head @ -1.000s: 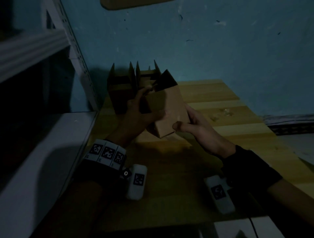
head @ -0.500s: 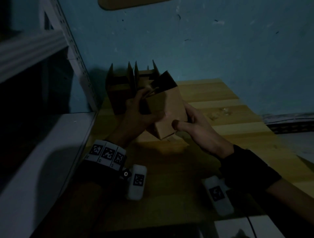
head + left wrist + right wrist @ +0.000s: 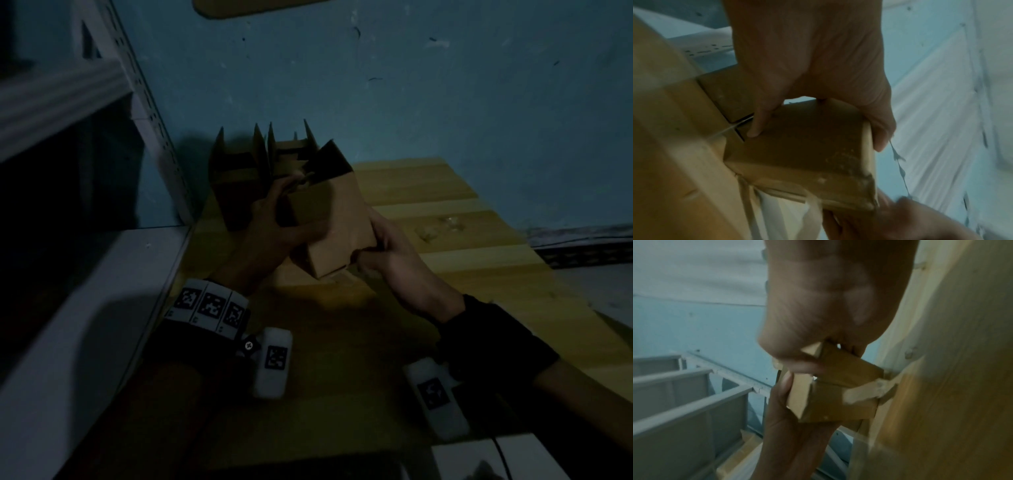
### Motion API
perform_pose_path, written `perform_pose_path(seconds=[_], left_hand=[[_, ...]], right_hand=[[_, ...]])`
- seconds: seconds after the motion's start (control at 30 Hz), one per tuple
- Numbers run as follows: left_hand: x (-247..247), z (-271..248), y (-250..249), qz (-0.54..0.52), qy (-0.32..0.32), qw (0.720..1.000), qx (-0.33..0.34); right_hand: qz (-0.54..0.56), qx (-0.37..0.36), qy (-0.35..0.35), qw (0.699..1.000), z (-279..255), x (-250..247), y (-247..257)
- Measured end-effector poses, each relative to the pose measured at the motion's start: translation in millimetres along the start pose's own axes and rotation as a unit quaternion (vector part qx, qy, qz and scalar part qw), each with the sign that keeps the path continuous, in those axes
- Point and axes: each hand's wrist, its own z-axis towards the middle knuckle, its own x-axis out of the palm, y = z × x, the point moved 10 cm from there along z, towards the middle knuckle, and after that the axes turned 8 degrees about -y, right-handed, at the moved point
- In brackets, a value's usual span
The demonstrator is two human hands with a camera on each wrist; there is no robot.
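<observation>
A tilted cardboard box is held above the desk near its far left corner. The left hand grips its upper end and the right hand its lower end, fingers curled round it. Two open boxes stand behind, their contents lost in shadow.

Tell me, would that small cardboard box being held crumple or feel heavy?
Probably light: the left hand and right hand hold the cardboard box tilted with fingers and thumbs. Likely stiff: its walls look flat under their grip. The open top flap may bend.
</observation>
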Motion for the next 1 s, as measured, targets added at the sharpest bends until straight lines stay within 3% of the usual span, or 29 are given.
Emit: perform_pose_path(seconds=[0.2, 0.63, 1.0], left_hand=[[-5.9, -0.3, 9.0, -0.028, -0.003, 0.999, -0.037], [-5.8, -0.4, 8.9, -0.041, 0.000, 0.999, -0.013], [-5.2, 0.8, 8.8, 0.037, -0.015, 0.999, 0.008]], right_hand=[[0.019, 0.009, -0.010, 1.000, 3.1, -4.0, -2.0], [0.034, 0.001, -0.035, 0.999, 4.8, -4.0, 0.9], [0.067, 0.009, -0.040, 0.997, 6.9, -5.4, 0.4]])
